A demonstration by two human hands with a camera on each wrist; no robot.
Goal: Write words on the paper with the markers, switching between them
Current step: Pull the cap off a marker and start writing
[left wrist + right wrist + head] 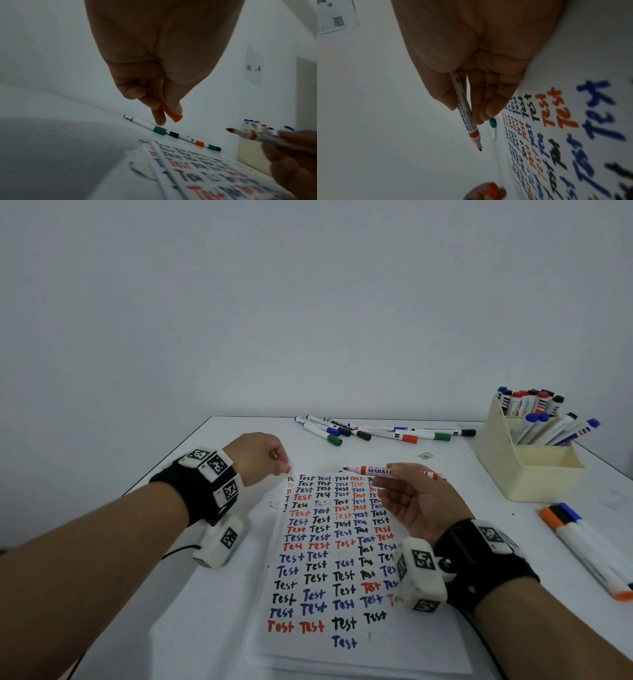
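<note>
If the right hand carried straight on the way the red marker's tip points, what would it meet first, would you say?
Probably the left hand, which pinches the red cap. The right hand aims the red marker toward it; depth is uncertain.

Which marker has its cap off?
The red marker held in the right hand. Its tip is bare; the left hand pinches its red cap. The others visible keep their caps on.

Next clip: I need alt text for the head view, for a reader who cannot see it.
Above a paper filled with "Test" in red, blue and black, the right hand holds an uncapped red whiteboard marker level, tip pointing left, while the left hand pinches its red cap. Loose markers lie at the white table's far edge, with a cream marker holder at right.
</note>
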